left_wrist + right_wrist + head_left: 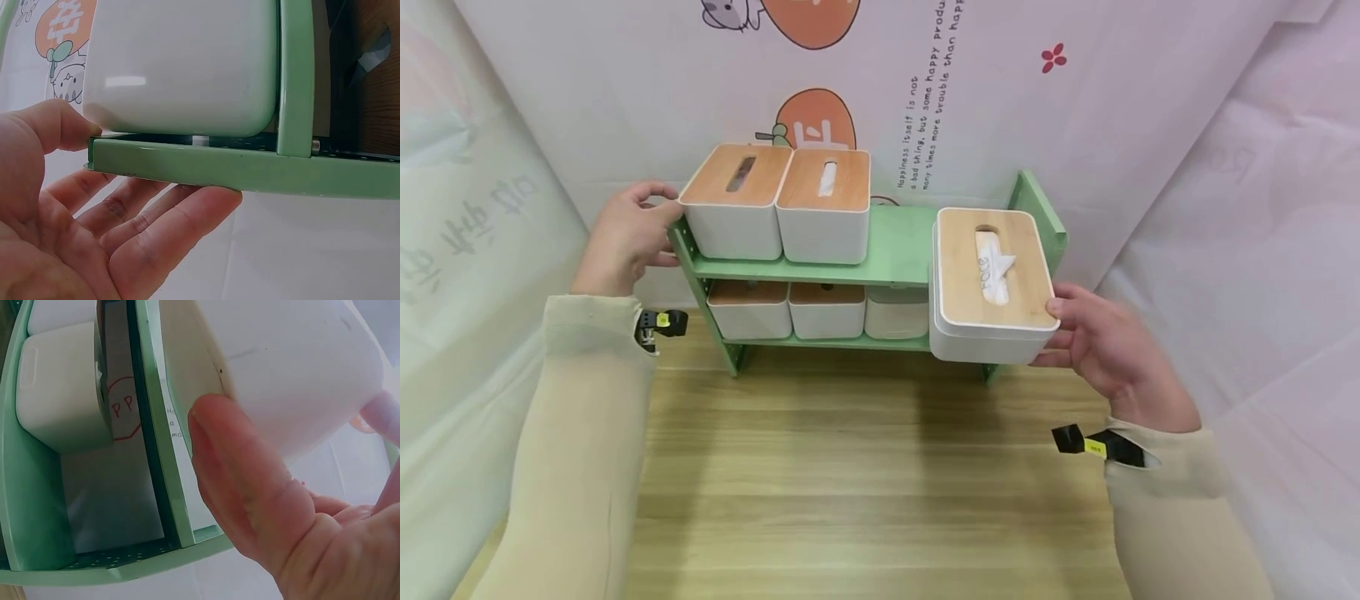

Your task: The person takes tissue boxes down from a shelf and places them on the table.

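My right hand (pixel 1101 342) grips a white tissue box (pixel 996 267) by its right side, thumb at the wooden lid's edge and fingers underneath. A tissue sticks out of the lid's slot. The box is tilted, in front of the right end of the green two-tier shelf rack (pixel 902 242). In the left wrist view, my left hand (pixel 119 219) pinches the rack's side panel (pixel 187 164), thumb on one edge and fingers along the outer face. Beside it, a tissue box (pixel 737 204) stands on the upper tier, with another tissue box (pixel 823 208) close to its right.
On the lower tier stand several boxes, among them a wooden-lidded box (pixel 748 312) and a paler box (pixel 897 312). Behind the rack rises a white printed sheet (pixel 1000 100), with white sheets on both sides. Wood-patterned flooring (pixel 835 467) lies in front.
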A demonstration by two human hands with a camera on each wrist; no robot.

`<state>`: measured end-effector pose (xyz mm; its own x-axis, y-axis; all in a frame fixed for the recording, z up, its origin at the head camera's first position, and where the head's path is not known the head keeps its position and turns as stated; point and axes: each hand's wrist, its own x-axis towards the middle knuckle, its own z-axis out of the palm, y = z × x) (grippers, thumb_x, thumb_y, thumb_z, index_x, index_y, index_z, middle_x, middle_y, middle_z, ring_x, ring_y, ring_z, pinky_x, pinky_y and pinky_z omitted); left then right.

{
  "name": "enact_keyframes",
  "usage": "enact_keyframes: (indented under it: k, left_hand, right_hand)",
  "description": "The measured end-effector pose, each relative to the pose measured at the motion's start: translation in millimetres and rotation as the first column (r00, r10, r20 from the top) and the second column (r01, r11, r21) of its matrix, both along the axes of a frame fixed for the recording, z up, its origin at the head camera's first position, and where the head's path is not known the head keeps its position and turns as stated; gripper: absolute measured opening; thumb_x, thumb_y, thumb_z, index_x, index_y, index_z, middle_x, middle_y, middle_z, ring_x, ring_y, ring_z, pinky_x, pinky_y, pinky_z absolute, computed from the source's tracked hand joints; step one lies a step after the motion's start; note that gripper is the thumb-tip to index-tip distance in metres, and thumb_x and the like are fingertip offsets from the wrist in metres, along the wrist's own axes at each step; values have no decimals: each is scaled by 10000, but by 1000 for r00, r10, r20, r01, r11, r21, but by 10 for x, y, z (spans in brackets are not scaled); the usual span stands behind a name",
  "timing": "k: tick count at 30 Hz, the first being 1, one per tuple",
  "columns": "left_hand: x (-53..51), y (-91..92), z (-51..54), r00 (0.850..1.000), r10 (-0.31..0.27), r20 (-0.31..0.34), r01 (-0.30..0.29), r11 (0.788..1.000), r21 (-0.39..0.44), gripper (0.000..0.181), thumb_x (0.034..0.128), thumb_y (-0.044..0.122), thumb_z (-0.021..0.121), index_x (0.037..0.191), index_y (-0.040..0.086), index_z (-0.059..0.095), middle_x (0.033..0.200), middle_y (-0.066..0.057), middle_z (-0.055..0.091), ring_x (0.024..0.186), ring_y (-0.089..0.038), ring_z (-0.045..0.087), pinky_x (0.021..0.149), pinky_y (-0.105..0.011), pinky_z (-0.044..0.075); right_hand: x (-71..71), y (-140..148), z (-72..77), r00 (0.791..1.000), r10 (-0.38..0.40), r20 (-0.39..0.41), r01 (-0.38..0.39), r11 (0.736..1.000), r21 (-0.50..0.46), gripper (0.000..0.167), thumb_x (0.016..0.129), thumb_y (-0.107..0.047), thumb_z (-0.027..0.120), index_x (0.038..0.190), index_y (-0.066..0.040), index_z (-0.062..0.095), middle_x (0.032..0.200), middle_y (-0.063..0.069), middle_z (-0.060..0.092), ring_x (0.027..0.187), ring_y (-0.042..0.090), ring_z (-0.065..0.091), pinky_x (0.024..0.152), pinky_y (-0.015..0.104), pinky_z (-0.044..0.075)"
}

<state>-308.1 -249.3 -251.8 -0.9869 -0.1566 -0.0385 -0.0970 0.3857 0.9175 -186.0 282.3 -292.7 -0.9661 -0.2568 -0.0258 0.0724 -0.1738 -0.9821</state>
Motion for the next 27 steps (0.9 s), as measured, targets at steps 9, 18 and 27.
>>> enact_keyframes:
  k: [9,18,27]
  left_hand:
    - [20,-7,-30,1000,-3,-7,3,1000,-15,347,1004,351,553,1306,185,518,1143,-83,460,714,-201,637,660,-364,585]
    - [20,-10,-2,1000,0,-4,0,1000,-26,335,1002,354,549,1301,205,525,1145,-69,456,754,-216,622,683,-368,584]
    - [24,-18,-17,1000,2,-1,-2,1000,-13,331,1002,336,552,1307,210,525,1124,-64,442,757,-220,626,696,-374,584]
  right_hand:
    - [243,-55,-109,999,38,-38,-38,999,-7,311,1031,-38,467,1337,-32,411,1081,150,690,871,305,718,739,487,569]
    - [397,-68,-236,992,94,-80,-99,994,-52,323,1021,21,412,1324,-57,493,1064,162,693,875,299,716,746,499,567]
    - [523,-56,-315,995,87,-44,-86,996,25,342,1017,16,449,1348,-69,428,1116,196,647,895,334,705,755,503,562]
